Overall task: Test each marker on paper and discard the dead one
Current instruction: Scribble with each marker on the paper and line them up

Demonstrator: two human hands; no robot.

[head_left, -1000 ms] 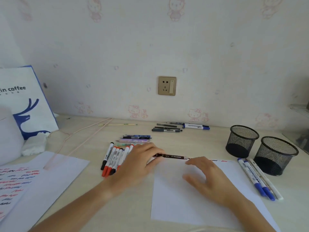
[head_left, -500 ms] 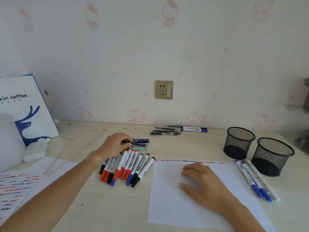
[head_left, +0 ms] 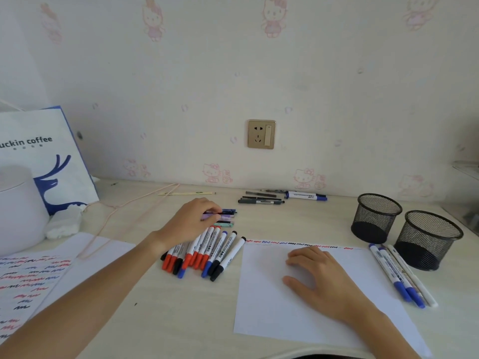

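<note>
Selection step: beyond the white paper sheet (head_left: 272,307) held flat under the right hand's (head_left: 324,278) spread fingers, the left hand (head_left: 190,224) pinches 1 slim dark pen (head_left: 225,211) behind the row of red-, blue- and black-capped white markers (head_left: 204,252); next, uncapping and scribbling.

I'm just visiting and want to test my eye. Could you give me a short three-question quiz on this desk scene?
1. True or false: the right hand lies flat on the paper.
2. Which does the left hand touch? A) the mesh cups B) the pens behind the marker pile C) the socket
3. Fill in: the scribbles run along the paper's ___ edge.

Key: 1 true; 2 B; 3 far.
</note>
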